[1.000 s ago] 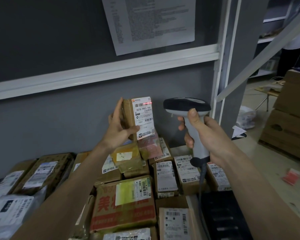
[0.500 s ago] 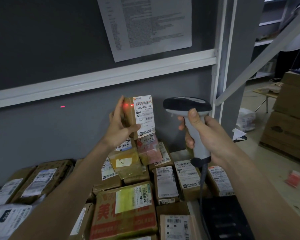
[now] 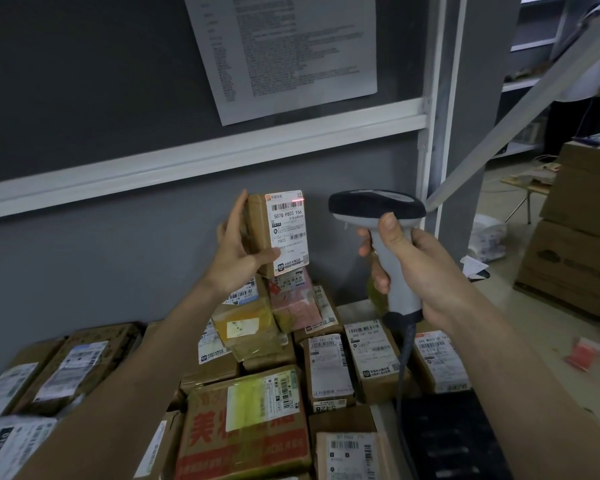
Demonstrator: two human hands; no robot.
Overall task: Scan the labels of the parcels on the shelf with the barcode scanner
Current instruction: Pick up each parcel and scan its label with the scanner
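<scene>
1. At the bottom edge of the frame, centre, lies a brown carton with red printed characters (image 3: 246,434) and a yellow-tinted label, and just right of it a smaller box with a white barcode label (image 3: 349,455). A dark slatted surface (image 3: 454,441) fills the lower right.
2. In the lower left, flat brown parcels with white labels (image 3: 66,365) lie side by side, one partly blurred at the frame's corner.
3. Mid-frame, a row of three small boxes (image 3: 378,358) stands right of centre, labels facing up; the scanner's dark cable (image 3: 403,368) hangs down across them.
4. Behind these, a pile of yellowish and pinkish packets (image 3: 267,313) rises at the centre.
5. The right hand (image 3: 420,268), right of centre, is wrapped round the grey grip of the barcode scanner (image 3: 378,209), thumb on the back of the handle, fingers curled at the front. Its dark head points left.
6. The left hand (image 3: 238,252), centre of the frame, holds a small brown parcel (image 3: 257,230) upright above the pile, thumb across the bottom of its white label (image 3: 288,230), fingers behind. A red light mark sits at the label's upper right corner, by the top barcode.
7. Farthest, a grey wall with a white shelf rail (image 3: 201,161) crosses the frame; a printed sheet (image 3: 291,50) hangs at top centre. Stacked cartons (image 3: 575,244) stand at the right edge.
</scene>
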